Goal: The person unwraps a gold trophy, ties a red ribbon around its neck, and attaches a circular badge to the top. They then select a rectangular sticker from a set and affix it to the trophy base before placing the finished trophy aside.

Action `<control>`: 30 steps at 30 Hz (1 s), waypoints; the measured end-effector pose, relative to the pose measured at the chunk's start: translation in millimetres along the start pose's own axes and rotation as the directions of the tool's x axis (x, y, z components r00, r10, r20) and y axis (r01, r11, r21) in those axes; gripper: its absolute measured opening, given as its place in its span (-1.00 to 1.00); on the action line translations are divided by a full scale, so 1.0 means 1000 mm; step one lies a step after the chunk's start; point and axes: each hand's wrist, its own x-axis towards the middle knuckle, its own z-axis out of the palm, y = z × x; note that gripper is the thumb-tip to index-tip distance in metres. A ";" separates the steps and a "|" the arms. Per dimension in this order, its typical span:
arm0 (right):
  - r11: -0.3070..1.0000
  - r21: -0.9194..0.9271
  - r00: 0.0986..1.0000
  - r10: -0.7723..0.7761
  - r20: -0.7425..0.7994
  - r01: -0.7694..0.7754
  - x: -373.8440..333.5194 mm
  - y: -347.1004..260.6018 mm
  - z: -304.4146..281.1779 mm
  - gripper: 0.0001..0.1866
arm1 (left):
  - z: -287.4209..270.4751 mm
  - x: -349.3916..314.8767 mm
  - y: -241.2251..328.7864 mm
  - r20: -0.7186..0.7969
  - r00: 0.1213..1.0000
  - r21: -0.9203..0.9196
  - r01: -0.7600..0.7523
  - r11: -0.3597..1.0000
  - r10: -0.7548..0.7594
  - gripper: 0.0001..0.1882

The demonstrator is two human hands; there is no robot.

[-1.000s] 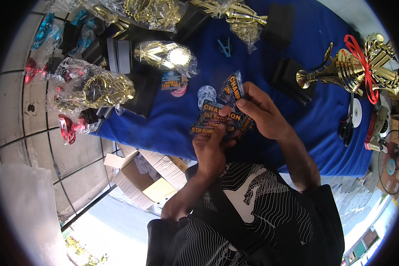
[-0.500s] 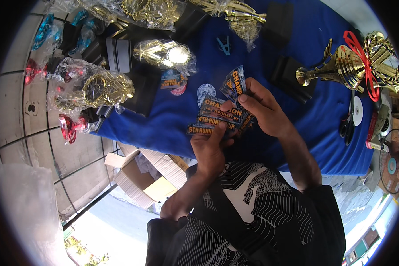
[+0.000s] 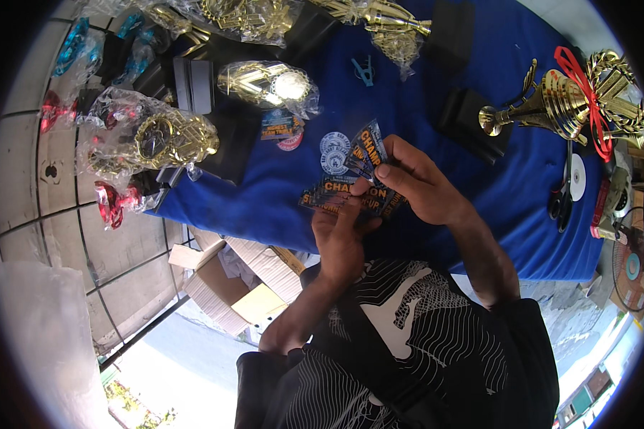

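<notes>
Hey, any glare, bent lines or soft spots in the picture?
Head view: glare whites out part of a gold trophy in clear plastic; head view: pale ground at lower left looks overexposed; head view: fisheye distortion curves the dark lines across the pale tiled surface; head view: small print on the dark cards with orange lettering, in the left hand, is too soft to read.

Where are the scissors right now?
In the head view, the scissors lie toward the right end of the blue cloth, just left of a white disc and, in the picture, below the gold trophy with the red ribbon.
</notes>
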 end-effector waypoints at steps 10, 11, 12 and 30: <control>0.995 0.101 0.999 -0.019 -0.051 0.024 0.000 0.001 0.002 -0.83 | -0.007 0.004 -0.001 -0.018 0.999 0.119 -0.046 0.992 0.049 -0.85; 0.992 0.120 0.997 -0.027 -0.070 0.035 -0.001 0.001 0.003 -0.83 | -0.006 0.004 -0.001 -0.034 0.998 0.130 -0.057 0.990 0.062 -0.86; 0.989 0.139 0.995 -0.035 -0.090 0.048 -0.001 0.001 0.003 -0.84 | -0.005 0.004 -0.001 -0.064 0.996 0.150 -0.051 0.987 0.061 -0.86; 0.999 0.030 0.997 -0.034 -0.070 0.036 0.000 0.001 0.004 -0.86 | 0.005 0.004 0.003 -0.183 0.978 0.148 -0.077 0.986 0.104 -0.77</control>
